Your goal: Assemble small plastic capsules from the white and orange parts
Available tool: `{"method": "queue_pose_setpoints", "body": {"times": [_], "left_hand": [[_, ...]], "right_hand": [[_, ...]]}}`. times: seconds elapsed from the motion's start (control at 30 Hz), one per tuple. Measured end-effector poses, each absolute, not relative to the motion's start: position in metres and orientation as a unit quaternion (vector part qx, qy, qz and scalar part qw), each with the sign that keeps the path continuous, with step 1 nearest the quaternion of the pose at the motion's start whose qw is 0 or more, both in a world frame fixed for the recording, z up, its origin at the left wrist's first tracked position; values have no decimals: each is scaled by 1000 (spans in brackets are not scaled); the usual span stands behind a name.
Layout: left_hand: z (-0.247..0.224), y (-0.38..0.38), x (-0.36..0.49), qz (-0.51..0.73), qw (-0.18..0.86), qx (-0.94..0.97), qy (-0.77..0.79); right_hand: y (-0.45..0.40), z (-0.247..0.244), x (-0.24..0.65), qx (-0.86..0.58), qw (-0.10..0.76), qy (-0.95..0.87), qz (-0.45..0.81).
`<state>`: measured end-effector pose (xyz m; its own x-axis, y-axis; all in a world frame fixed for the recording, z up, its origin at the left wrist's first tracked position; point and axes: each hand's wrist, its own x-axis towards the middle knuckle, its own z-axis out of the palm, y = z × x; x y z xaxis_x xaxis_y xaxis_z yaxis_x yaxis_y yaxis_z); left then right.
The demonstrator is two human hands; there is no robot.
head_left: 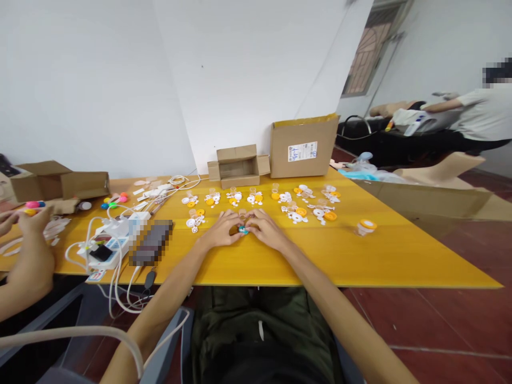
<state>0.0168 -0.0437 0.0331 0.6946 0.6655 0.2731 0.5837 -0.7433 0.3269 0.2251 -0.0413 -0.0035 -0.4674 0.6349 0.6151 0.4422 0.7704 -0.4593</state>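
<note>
At the middle of the table, my left hand [222, 229] and my right hand [264, 229] meet with fingertips closed on a small teal and white piece [243, 230]. Its exact kind is too small to make out, and the fingers partly cover it. Just beyond, between the hands, stands a clear plastic cup [242, 213]. Behind the hands lie several small groups of parts: orange rings [258, 198], white discs and gears [296, 217], and clear cups [275, 188]. Left of my left hand is another group with an orange ring [200, 212] and a white dotted piece [194, 230].
A capped clear jar [366, 227] stands at right on the yellow table [320, 256]. Cardboard boxes [304, 152] line the back. On the left are a power strip [120, 242], cables, a blurred-out dark device [152, 242] and another person's hands [34, 218]. Another person sits far right.
</note>
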Motion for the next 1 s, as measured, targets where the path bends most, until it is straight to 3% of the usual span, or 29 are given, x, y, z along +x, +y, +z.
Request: {"method": "queue_pose_setpoints", "body": {"times": [1.0], "left_hand": [[32,-43,17,185,104,915,342]], "right_hand": [[-52,8,227,-319,375,-867,73]]}}
